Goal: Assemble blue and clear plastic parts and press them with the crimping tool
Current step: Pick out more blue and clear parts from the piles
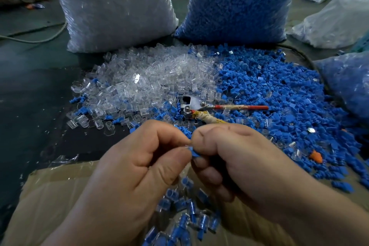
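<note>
My left hand (pixel 139 166) pinches a small clear plastic part (pixel 187 145) between thumb and forefinger. My right hand (pixel 235 158) pinches a blue plastic part (pixel 194 153), and the two parts meet between my fingertips. The crimping tool (pixel 201 109), with a metal head and red and tape-wrapped handles, lies on the table just beyond my hands. A heap of clear parts (pixel 151 80) spreads at centre left, a heap of blue parts (pixel 279 98) at the right. Several joined blue-and-clear pieces (pixel 185 215) lie in a cardboard box (pixel 50 195) below my hands.
A tall bag of clear parts (pixel 115 6) and a bag of blue parts (pixel 239 2) stand behind the heaps. More plastic bags (pixel 339 16) sit at the right. A cable (pixel 40 36) runs across the dark table at far left. An orange piece (pixel 316 157) lies among the blue parts.
</note>
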Motion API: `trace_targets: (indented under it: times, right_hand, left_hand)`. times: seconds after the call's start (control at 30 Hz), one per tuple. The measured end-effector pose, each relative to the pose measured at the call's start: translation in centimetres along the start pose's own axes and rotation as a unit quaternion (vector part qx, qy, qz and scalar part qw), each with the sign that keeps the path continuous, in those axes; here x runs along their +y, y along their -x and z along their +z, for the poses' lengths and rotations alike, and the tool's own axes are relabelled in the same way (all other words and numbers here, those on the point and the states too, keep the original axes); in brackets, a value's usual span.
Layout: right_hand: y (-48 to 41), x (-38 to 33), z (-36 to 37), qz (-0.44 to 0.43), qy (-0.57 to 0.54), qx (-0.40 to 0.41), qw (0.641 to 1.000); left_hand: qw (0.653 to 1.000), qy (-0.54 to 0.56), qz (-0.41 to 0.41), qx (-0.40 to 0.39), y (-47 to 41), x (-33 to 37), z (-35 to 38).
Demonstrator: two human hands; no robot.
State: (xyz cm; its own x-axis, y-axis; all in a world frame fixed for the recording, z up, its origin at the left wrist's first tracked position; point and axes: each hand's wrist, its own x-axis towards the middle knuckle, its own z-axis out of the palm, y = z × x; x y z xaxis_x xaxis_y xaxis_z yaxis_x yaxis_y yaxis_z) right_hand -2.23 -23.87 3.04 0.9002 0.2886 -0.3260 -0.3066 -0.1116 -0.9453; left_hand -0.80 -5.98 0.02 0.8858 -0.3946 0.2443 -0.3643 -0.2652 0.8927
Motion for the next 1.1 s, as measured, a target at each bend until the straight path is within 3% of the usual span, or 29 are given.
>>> trace_targets:
  times: [0.07,0.13,0.17,0.23,0.43,0.6,0.8,1.1]
  right_hand:
    - [-0.4,0.3,-0.7,-0.024,0.194,0.035,0.98]
    - [-0.6,0.8,-1.0,-0.078,0.428,0.104,0.894]
    - [-0.6,0.9,-0.9,-0.099,0.496,0.119,0.855]
    - [-0.6,1.0,-0.4,-0.11,0.55,0.095,0.823]
    - [-0.7,1.2,-0.1,-0.112,0.575,0.002,0.811]
    - [-1.3,1.6,-0.9,-0.089,0.6,0.111,0.787]
    - [-3.4,2.4,-0.3,-0.094,0.65,0.175,0.734]
    - [-3.9,2.7,-0.9,-0.113,0.614,0.159,0.765]
  left_hand:
    - [0.995,-0.098,-0.007,0.002,-0.1,-0.3,-0.8]
    - [0.976,-0.212,-0.04,-0.018,-0.4,-0.7,-1.6]
    - [0.966,-0.25,-0.056,-0.041,-0.6,-1.0,-1.7]
    - [0.953,-0.287,-0.058,-0.076,-0.7,-1.2,-1.7]
    - [0.951,-0.273,-0.028,-0.146,-0.5,-0.7,-0.8]
    - [0.947,-0.31,-0.088,0.01,-0.8,-1.3,-1.3]
    - [0.871,-0.482,-0.091,-0.002,-1.8,-2.1,-0.1]
    - [0.912,-0.402,-0.084,0.011,-1.7,-2.0,0.5]
